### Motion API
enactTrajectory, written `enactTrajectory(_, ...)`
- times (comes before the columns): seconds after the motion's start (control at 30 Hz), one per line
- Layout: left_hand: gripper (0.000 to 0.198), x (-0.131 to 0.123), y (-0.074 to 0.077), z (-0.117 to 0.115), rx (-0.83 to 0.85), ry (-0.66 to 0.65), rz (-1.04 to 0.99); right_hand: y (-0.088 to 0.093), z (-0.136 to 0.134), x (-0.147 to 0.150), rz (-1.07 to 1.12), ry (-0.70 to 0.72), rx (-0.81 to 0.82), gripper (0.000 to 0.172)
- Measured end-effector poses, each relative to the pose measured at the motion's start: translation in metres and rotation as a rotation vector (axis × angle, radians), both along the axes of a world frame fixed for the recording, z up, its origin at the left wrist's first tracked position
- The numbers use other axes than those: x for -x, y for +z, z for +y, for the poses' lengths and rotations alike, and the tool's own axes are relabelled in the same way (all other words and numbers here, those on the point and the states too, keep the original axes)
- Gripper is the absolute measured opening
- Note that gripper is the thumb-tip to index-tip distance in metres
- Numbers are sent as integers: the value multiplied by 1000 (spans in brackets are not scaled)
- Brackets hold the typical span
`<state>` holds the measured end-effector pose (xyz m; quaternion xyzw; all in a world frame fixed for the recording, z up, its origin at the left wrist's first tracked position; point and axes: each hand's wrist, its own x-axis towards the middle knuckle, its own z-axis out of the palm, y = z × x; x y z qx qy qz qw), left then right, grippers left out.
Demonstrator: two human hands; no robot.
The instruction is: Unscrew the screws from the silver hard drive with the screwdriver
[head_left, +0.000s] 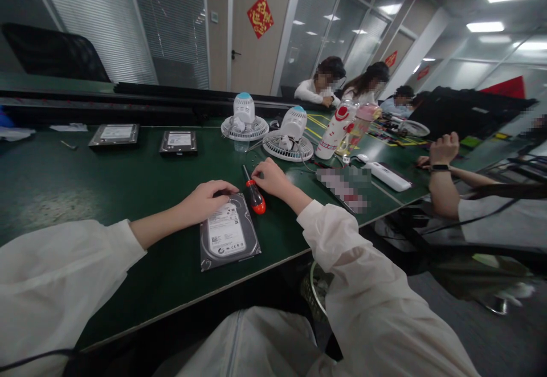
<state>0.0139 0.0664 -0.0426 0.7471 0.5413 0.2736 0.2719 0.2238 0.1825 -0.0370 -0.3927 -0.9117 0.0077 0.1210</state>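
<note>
My left hand point(212, 197) lies over the upper left part of a hard drive point(226, 232), its fingers stretched out across the far edge. The drive is flat on the green table, white label upward. Just right of it lies a screwdriver point(255, 196) with a red and black handle, its shaft pointing away from me. Beside the handle's far end is my right hand point(272, 177), fingers curled and their tips drawn together. Whatever those fingertips hold, if anything, is too small to tell. A few tiny dark bits lie on the table beyond that hand.
Two more hard drives, one on the left point(114, 135) and one nearer the middle point(178, 142), lie farther back. Two white fans point(243, 123) stand face down. Bottles point(335, 132), a power strip point(388, 176) and a blurred flat object point(342, 189) are right. Co-workers sit beyond.
</note>
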Motion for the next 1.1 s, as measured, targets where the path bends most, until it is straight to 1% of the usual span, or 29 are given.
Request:
enactTrajectory(0.23,40,3,-5,2,1,-9,-14,11,-12,0,7,-51,56,38)
enactTrajectory(0.37,39,4,-4,2,0,-13,-10,12,-12,-2,104,-89,144,40)
enactTrajectory(0.43,40,4,-3,1,10,-7,3,16,-12,-6,206,-109,200,38)
enactTrajectory(0.53,40,4,-2,0,18,-3,5,28,-21,-13,434,-132,300,23)
enactTrajectory(0.57,39,4,-2,0,15,-8,-1,32,-29,-15,524,-130,345,20)
enactTrajectory(0.67,38,4,-4,2,-12,-36,-26,37,-65,-19,755,-76,534,23)
enactTrajectory(0.77,38,2,-5,3,-51,-48,-23,28,-105,-17,865,-41,736,25)
enactTrajectory(0.87,38,1,-3,2,-73,-32,-4,13,-131,-12,897,-65,867,24)
enactTrajectory(0.97,39,-1,-1,1,-77,-20,9,3,-139,-7,909,-112,888,19)
enactTrajectory(1.1,40,-2,0,0,-80,-30,25,1,-135,-6,909,-168,858,15)
